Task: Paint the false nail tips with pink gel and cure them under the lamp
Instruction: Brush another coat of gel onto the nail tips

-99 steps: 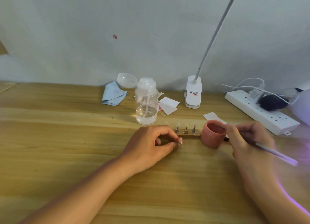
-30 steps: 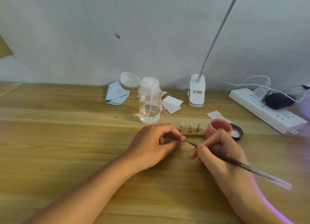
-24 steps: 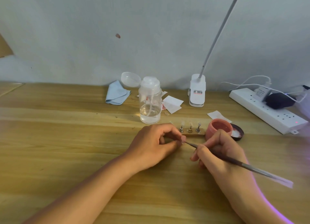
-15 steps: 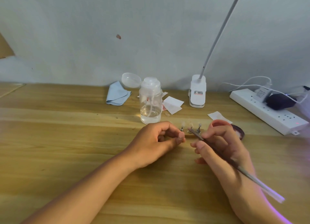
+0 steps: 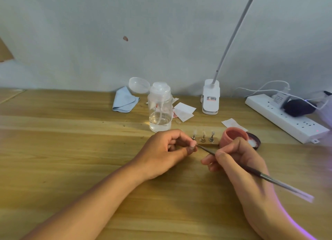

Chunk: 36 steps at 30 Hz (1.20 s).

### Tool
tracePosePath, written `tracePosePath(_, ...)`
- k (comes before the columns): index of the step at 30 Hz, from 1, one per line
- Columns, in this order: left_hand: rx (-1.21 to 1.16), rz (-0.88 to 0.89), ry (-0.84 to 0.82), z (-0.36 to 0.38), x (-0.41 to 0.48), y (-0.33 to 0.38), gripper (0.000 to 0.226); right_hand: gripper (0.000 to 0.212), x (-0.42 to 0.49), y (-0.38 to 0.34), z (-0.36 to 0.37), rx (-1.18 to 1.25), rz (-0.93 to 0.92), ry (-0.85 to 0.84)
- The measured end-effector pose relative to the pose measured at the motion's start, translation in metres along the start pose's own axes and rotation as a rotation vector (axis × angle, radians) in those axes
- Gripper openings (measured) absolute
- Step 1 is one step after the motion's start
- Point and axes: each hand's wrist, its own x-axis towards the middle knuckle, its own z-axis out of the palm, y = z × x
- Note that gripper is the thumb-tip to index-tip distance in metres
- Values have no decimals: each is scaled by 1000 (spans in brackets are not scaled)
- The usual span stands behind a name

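Pinching a nail tip (image 5: 193,146), left hand (image 5: 166,154) meets the brush (image 5: 251,169) gripped in right-hand fingers (image 5: 220,154)

Count on the counter (image 5: 71,149): two hands, left (image 5: 161,153) and right (image 5: 239,160); one brush (image 5: 260,175); three nail tips (image 5: 203,134) upright on one stand (image 5: 208,142); one tip (image 5: 193,144) in the left grip; one pink jar (image 5: 233,137); one pump bottle (image 5: 160,112); one cloth (image 5: 124,102); one power strip (image 5: 285,119); one lamp base (image 5: 210,96).
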Motion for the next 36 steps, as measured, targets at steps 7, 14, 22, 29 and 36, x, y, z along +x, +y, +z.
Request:
tracePosePath(7,-2,-14,1,0,0,0,10,16,0,2,-1,-20,-19,-21)
tracePosePath(14,-2,-24,6,0,-1,0,12,15,1,2,0,-36,-19,-30)
tracePosePath(22,0,-21,9,1,-1,-1,8,18,0,4,-1,-47,-46,-39)
tracePosePath(29,12,-12,17,1,-1,0,7,5,-2,1,0,-60,-71,-27)
tracePosePath(36,26,10,25,1,-1,4,24,18,1,4,-4,-20,-67,11)
